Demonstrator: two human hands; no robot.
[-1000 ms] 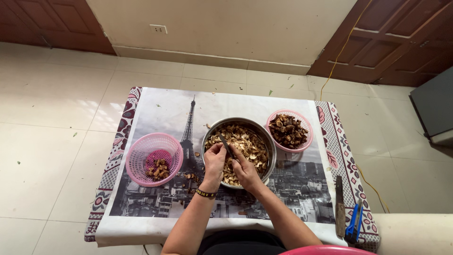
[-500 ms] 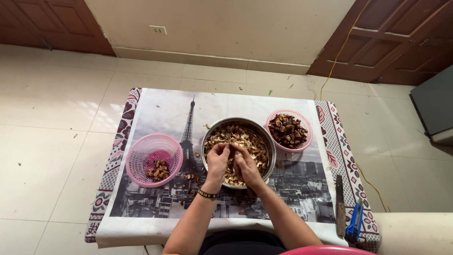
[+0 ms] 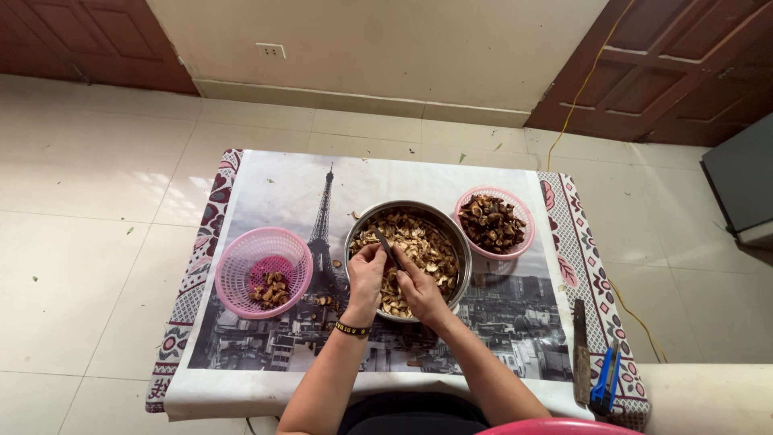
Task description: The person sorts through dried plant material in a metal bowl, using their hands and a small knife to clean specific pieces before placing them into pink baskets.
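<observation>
Together, both hands [image 3: 394,282] pinching perhaps a thin dark blade [image 3: 386,246] over round steel bowl [image 3: 463,242].

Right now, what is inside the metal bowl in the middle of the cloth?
The metal bowl holds many pale brown dried pieces. The left hand and right hand cover its near part, so the bottom cannot be seen.

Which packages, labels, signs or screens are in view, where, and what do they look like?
No packages, signs or lit screens.
Printed cloth: covers the table, grey tower-and-city picture, floral red border.
Wristband: on left hand's wrist, black with yellow marks.
Dark flat panel: right edge, grey; cannot tell if it is a screen.
</observation>
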